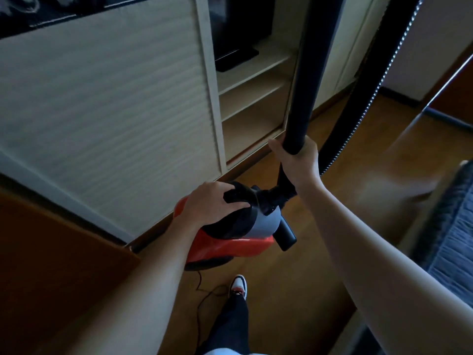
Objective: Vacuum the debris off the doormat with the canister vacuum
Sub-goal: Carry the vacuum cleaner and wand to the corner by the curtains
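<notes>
A red and black canister vacuum hangs just above the wooden floor, near the cabinet base. My left hand is closed around its black carrying handle on top. My right hand grips the black wand tube, which rises steeply to the top edge of the view. The ribbed black hose loops down to the right of the wand. A thin black power cord trails on the floor under the vacuum. No doormat is in view.
A pale cabinet with a slatted sliding door and open shelves stands ahead; a dark screen sits on a shelf. A grey fabric piece of furniture lies at the right. My shoe is on the floor.
</notes>
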Action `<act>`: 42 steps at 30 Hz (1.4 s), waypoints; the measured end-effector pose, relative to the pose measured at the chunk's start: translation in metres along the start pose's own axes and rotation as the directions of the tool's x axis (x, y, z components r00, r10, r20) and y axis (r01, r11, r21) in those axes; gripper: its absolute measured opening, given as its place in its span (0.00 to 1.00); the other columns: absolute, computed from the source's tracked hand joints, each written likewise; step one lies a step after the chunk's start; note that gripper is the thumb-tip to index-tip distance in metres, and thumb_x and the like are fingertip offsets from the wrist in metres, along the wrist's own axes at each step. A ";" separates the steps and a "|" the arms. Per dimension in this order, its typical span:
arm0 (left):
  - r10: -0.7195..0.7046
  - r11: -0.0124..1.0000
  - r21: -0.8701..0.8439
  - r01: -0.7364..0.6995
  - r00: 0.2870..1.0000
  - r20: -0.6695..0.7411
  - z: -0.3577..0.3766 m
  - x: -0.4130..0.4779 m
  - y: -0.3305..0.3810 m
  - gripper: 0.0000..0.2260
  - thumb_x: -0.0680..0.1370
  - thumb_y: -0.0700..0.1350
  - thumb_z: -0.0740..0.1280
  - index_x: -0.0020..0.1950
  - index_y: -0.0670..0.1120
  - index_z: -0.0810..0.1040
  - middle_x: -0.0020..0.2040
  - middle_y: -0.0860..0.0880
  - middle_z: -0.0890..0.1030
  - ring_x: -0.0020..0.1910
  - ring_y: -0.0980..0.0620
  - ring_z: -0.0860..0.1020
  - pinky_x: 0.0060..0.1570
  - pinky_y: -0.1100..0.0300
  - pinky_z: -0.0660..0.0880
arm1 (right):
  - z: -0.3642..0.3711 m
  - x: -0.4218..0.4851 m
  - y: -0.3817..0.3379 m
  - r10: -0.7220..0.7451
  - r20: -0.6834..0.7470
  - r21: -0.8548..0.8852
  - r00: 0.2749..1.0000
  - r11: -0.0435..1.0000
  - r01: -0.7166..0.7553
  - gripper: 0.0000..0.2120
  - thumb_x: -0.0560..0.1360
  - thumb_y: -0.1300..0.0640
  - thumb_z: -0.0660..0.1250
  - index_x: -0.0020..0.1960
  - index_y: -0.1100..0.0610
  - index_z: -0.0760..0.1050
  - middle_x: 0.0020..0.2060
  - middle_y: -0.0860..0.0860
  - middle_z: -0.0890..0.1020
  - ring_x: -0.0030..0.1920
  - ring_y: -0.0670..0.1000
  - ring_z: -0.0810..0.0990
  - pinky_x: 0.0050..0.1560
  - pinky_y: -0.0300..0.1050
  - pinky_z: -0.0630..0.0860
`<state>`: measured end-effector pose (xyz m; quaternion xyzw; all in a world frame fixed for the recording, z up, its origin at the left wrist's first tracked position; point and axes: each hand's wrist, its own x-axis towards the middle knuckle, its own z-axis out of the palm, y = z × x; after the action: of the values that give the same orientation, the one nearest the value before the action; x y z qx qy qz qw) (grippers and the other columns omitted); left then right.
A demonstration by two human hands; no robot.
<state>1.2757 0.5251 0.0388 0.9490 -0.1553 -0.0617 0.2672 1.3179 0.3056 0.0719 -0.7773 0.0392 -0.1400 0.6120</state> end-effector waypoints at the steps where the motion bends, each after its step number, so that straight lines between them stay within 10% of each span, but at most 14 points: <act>1: 0.016 1.000 -0.021 -0.016 1.000 0.010 -0.001 0.018 -0.004 0.17 0.74 0.66 0.67 0.45 0.54 0.83 0.40 0.57 0.83 0.41 0.56 0.81 0.44 0.52 0.80 | 0.001 0.015 0.003 -0.005 -0.013 -0.006 1.000 1.000 0.005 0.17 0.75 0.54 0.76 0.43 0.66 0.74 0.34 0.55 0.76 0.34 0.51 0.75 0.35 0.42 0.74; 13: 0.215 0.974 -0.102 -0.202 0.965 0.148 -0.019 0.210 -0.004 0.19 0.73 0.63 0.73 0.29 0.59 0.70 0.29 0.56 0.76 0.34 0.56 0.77 0.33 0.57 0.72 | -0.017 0.150 0.018 -0.051 -0.235 -0.091 0.971 0.995 0.031 0.20 0.75 0.56 0.76 0.35 0.55 0.66 0.29 0.47 0.71 0.31 0.49 0.70 0.33 0.45 0.70; 21: 0.387 0.922 -0.121 -0.368 0.897 0.213 0.000 0.311 0.038 0.15 0.73 0.64 0.73 0.32 0.63 0.71 0.30 0.62 0.75 0.33 0.65 0.75 0.33 0.69 0.65 | -0.078 0.214 0.049 -0.080 -0.344 -0.099 0.936 0.994 0.049 0.27 0.72 0.44 0.74 0.39 0.68 0.69 0.31 0.57 0.74 0.33 0.66 0.75 0.33 0.57 0.76; 31: 0.443 0.896 -0.129 -0.424 0.863 0.243 0.060 0.461 0.128 0.14 0.72 0.67 0.72 0.46 0.57 0.84 0.41 0.57 0.85 0.43 0.55 0.83 0.43 0.53 0.81 | -0.194 0.323 0.104 -0.081 -0.461 -0.121 0.884 0.992 0.028 0.18 0.76 0.56 0.75 0.39 0.67 0.72 0.32 0.60 0.76 0.31 0.56 0.75 0.35 0.50 0.76; 42: 0.526 0.850 -0.122 -0.512 0.815 0.243 0.129 0.627 0.261 0.17 0.73 0.66 0.71 0.31 0.62 0.69 0.30 0.58 0.75 0.33 0.58 0.77 0.32 0.59 0.73 | -0.350 0.463 0.156 -0.060 -0.484 -0.104 0.873 0.995 0.010 0.18 0.76 0.56 0.75 0.37 0.62 0.70 0.31 0.58 0.74 0.33 0.63 0.75 0.36 0.53 0.77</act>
<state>1.7733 0.0460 0.0454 0.8462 -0.4410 -0.1178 0.2748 1.6854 -0.1697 0.0748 -0.7470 0.1844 -0.3397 0.5409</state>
